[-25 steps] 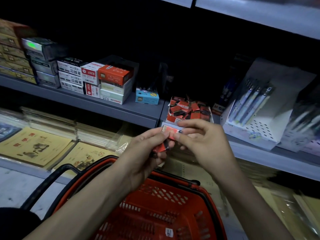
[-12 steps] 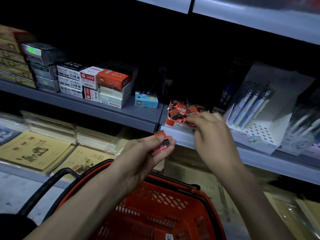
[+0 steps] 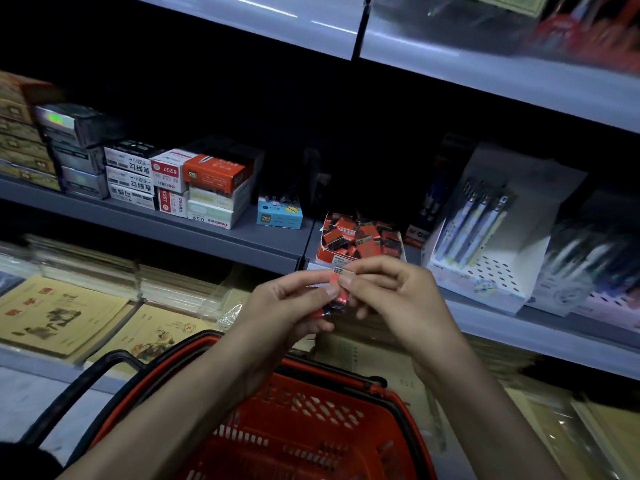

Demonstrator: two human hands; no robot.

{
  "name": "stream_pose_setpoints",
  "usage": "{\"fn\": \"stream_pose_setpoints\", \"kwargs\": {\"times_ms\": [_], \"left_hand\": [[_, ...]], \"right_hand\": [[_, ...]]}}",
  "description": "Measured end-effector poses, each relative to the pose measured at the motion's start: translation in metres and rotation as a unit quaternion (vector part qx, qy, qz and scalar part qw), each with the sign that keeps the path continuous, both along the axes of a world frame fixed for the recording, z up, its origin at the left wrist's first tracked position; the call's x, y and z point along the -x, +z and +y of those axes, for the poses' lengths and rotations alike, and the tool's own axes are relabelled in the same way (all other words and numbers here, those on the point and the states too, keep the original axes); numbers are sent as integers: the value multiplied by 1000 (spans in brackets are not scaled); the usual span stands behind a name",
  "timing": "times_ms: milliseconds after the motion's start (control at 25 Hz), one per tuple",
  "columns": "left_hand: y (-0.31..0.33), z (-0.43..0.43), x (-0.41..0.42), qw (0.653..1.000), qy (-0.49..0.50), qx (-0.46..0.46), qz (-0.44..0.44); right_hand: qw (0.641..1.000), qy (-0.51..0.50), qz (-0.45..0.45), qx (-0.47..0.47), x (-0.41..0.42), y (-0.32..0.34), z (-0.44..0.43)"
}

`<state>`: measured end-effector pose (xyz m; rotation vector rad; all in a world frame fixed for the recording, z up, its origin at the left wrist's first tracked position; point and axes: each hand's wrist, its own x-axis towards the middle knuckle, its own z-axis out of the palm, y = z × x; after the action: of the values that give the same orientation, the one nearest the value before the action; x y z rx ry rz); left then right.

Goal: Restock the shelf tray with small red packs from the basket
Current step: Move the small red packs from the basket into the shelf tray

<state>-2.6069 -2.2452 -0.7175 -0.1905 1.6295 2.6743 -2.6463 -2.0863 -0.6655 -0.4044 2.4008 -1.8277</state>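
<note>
1. Our left hand (image 3: 291, 306) was at the centre of the frame with its fingers curled. Its thumb and forefinger pinched the lower end of a small red rectangular pack (image 3: 336, 283) marked "2B".
2. Our right hand (image 3: 398, 299), just right of centre, also had its fingers curled and pinched the upper end of the same pack, so both hands met on it.
3. Further red-and-black packs (image 3: 327, 310) were tucked under the left hand's curled fingers; we could not tell how many.
4. The pinched pack was in the air just below and in front of the red cardboard shelf tray (image 3: 334, 258), not touching it.
5. That tray stood on the grey metal shelf (image 3: 225, 237), right of centre, heaped with loose red packs (image 3: 367, 237) lying at all angles.
6. The red plastic mesh basket (image 3: 311, 414) filled the lower middle of the frame beneath our forearms. Its black handle (image 3: 100, 372) arched at the lower left.
7. Left of the tray on the same shelf were a small light blue box (image 3: 280, 216) and, further left, stacked white, red and orange boxes (image 3: 207, 181).
8. Right of the tray stood a white perforated display stand (image 3: 491, 271) with pens.
9. Yellow-covered notebooks (image 3: 59, 313) lay on the lower shelf at the left of the frame.
</note>
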Motion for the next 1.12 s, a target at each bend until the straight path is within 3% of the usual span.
{"fn": "stream_pose_setpoints", "kwargs": {"times_ms": [160,280,360,480,560,640,720,800,920,1000,1120], "left_hand": [[1,0,7,996,39,-71,-43],[1,-4,11,986,62,-144,-47],[1,-6,12,983,59,-169,-39],[0,-7,12,981,57,-181,-35],[0,-7,10,981,58,-181,-30],[0,-7,8,982,68,-175,-18],[1,-8,7,985,78,-154,9],[1,-7,5,992,80,-88,36],[2,6,1,994,83,-25,66],[1,16,0,992,90,-26,80],[2,24,0,992,90,-3,85]], "right_hand": [[997,-71,33,17,7,5,7],[973,-177,150,12,26,15,19],[947,-204,243,-41,44,17,22],[912,-156,340,-170,74,8,22],[873,-114,358,-310,86,0,22],[852,-104,354,-371,87,-4,25],[863,-132,356,-333,74,-5,31],[903,-155,324,-237,47,-6,32],[988,-38,140,-46,5,-1,18],[997,22,73,18,-6,-2,14],[997,-1,22,79,-5,-2,21]]}}
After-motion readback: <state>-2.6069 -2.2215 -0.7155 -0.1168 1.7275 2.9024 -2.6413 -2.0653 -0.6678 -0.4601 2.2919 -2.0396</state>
